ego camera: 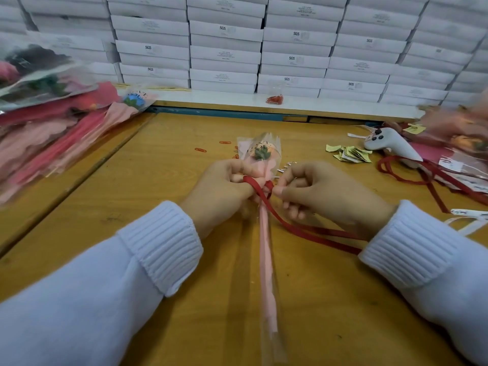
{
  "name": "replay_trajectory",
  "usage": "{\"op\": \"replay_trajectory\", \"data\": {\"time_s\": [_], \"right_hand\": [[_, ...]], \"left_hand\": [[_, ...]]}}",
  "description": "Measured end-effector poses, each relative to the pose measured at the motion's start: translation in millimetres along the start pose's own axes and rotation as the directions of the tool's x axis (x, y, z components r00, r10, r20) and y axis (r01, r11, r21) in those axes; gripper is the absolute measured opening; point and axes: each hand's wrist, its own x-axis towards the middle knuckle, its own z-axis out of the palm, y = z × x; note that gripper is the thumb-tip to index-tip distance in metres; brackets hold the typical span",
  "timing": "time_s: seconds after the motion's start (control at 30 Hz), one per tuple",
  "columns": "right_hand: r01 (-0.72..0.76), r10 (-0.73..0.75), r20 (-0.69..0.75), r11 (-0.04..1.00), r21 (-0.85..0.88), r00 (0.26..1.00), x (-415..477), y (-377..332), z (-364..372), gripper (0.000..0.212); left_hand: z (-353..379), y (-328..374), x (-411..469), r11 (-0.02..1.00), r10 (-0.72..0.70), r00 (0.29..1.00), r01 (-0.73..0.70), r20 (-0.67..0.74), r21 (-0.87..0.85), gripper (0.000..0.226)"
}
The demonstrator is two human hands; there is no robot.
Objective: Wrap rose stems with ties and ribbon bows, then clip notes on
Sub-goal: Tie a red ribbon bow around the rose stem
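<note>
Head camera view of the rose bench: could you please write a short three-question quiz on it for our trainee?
1. True or false: the red ribbon is looped round the stem of the wrapped rose where the left hand and right hand meet.
2. Where do the yellow notes lie? A) under the left hand B) at the person's right, beside the white controller C) on the rose's head
3. Fill in: the loose paper clips on the table are ___ in colour.
Key: 1 true; 2 B; 3 red.
</note>
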Motion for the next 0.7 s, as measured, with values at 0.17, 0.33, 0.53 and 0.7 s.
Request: {"op": "replay_trajectory", "data": {"time_s": [0.17,0.33,0.53,0.7], "right_hand": [[0.014,-0.025,-0.109,0.995,-0.103,0.994,1.7,1.8,-3.9,0.013],[0.004,-0.027,-0.161,0.989,-0.145,0.987,4.6,6.4,-7.9,0.015],[-0.010,-0.024,-0.124,0.964,-0.266,0.992,2.4,8.4,-18.8,0.013],[-0.037,0.019,-0.045,0.903,-0.428,0.999,3.2,7.0,-18.0,0.014]], "left_hand": [[1.2,1.0,-1.6,0.998,-0.015,1.000,0.015,-0.003,0.060,0.007],[-7.5,-0.1,2.9,0.995,-0.030,0.992,0.041,-0.121,0.089,0.013],[-10.9,1.3,5.4,0.980,-0.029,0.994,0.049,-0.105,0.195,0.018],[-14.7,-1.3,7.3,0.935,-0.026,1.000,0.031,-0.018,0.353,0.019]]}}
